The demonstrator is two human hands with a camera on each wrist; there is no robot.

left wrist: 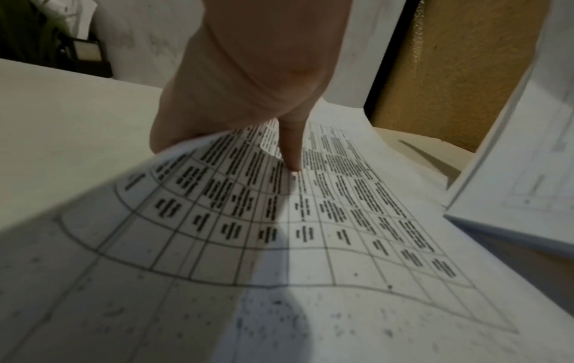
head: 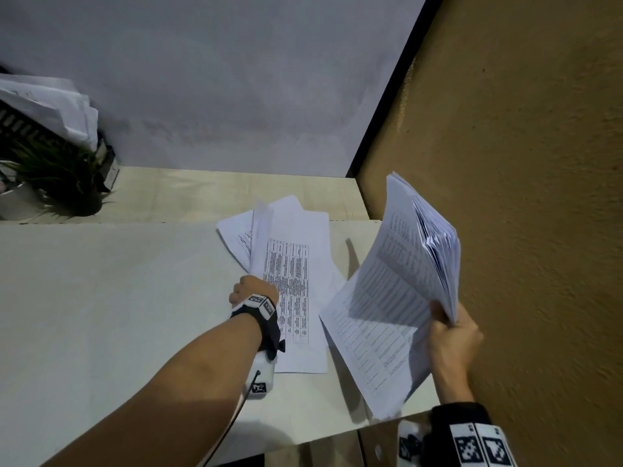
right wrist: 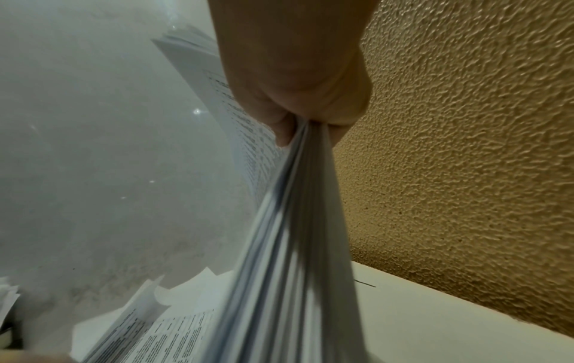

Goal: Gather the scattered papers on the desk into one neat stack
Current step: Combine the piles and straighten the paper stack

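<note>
Several loose white papers [head: 296,230] lie overlapping on the pale desk [head: 118,298] near its far right corner. On top lies a sheet with a printed table [head: 293,281]. My left hand [head: 253,291] pinches this sheet's left edge. In the left wrist view the thumb [left wrist: 292,157] presses on the printed table sheet [left wrist: 310,233] and its edge curls up over the fingers below. My right hand [head: 451,332] grips a thick bundle of papers [head: 397,291] by one corner, held tilted above the desk's right side. The bundle's pages [right wrist: 289,245] fan out below the right hand [right wrist: 307,127].
A textured brown wall [head: 522,197] stands close on the right and a grey wall [head: 219,96] at the back. At the far left are a potted plant [head: 57,170] and a dark tray of papers [head: 43,106]. The desk's front edge runs near my right wrist.
</note>
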